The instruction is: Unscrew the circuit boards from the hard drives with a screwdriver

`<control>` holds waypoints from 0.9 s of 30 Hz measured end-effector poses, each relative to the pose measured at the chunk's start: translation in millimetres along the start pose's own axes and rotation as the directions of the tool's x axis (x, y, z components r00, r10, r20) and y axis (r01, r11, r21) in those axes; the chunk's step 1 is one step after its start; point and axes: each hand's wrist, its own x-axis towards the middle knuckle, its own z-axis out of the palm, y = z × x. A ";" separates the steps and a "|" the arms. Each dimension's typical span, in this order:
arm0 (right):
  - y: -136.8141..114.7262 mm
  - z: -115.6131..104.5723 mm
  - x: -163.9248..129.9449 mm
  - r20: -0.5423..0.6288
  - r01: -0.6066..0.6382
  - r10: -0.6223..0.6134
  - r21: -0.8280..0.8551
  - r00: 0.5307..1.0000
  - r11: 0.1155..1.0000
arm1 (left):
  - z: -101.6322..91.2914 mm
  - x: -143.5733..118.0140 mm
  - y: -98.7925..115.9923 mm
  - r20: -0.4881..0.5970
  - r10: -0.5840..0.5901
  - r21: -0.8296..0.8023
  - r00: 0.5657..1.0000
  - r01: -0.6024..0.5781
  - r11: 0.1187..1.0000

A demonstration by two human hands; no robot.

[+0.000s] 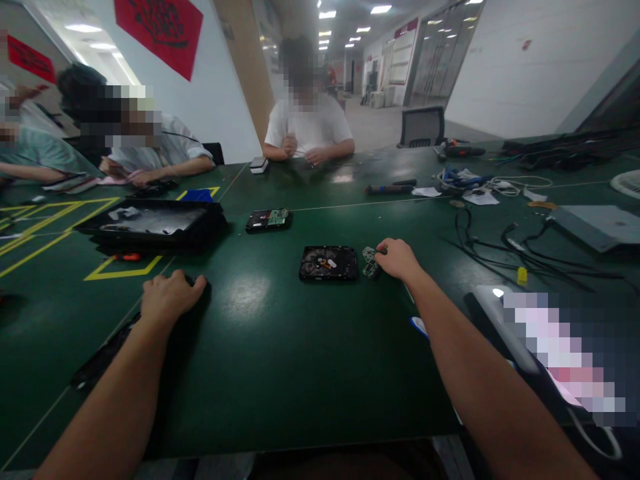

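Dark green counter (280,347) stretches ahead of you. Your right hand (397,259), arm outstretched, curls its fingers around a small green circuit board (371,261) just beside the black rectangular hard drive (329,263). Your left hand (167,297) rests knuckles-up, fingers curled, on the counter.

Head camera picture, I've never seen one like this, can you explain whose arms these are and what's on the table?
The camera sits on a person's head, looking down, so both bare arms are theirs. The right hand touches a small green circuit board beside an opened hard drive. The left hand rests on a dark object on the green table; what it is cannot be told. Farther off lie another drive, a black tray and cables. Other people sit across the table.
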 end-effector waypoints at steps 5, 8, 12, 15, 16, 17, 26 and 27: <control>-5.2 -4.8 -6.2 0.031 -0.012 0.012 0.018 0.999 1.000 | -13.9 -6.8 23.1 -0.148 0.015 0.092 0.989 -0.001 0.996; -9.1 -6.6 -9.8 0.057 0.007 -0.007 0.009 0.998 1.000 | -24.3 -28.2 78.5 -0.368 0.211 -0.017 0.906 -0.234 0.972; -12.1 -7.3 -13.5 0.073 0.016 -0.016 -0.008 0.997 1.000 | -25.0 -65.1 181.7 -0.417 0.518 -0.163 0.747 -0.622 0.766; -12.5 -9.3 -15.2 0.080 0.002 0.001 -0.044 0.997 0.999 | -18.3 -82.5 245.5 -0.485 0.617 -0.220 0.620 -0.769 0.600; -12.4 -10.4 -15.3 0.084 -0.014 0.018 -0.058 0.996 0.998 | -16.3 -84.9 260.0 -0.485 0.642 -0.223 0.595 -0.793 0.567; -12.1 -11.5 -15.2 0.088 -0.032 0.038 -0.071 0.995 0.997 | -14.9 -85.8 270.7 -0.481 0.653 -0.229 0.586 -0.802 0.551; -3.8 -9.4 -11.9 0.046 -0.118 0.114 0.097 0.992 0.988 | -14.8 -82.7 272.1 -0.433 0.716 -0.219 0.547 -0.835 0.506; -2.3 -8.4 -11.6 0.023 -0.141 0.139 0.157 0.990 0.978 | -14.3 -83.2 270.1 -0.436 0.717 -0.218 0.544 -0.837 0.502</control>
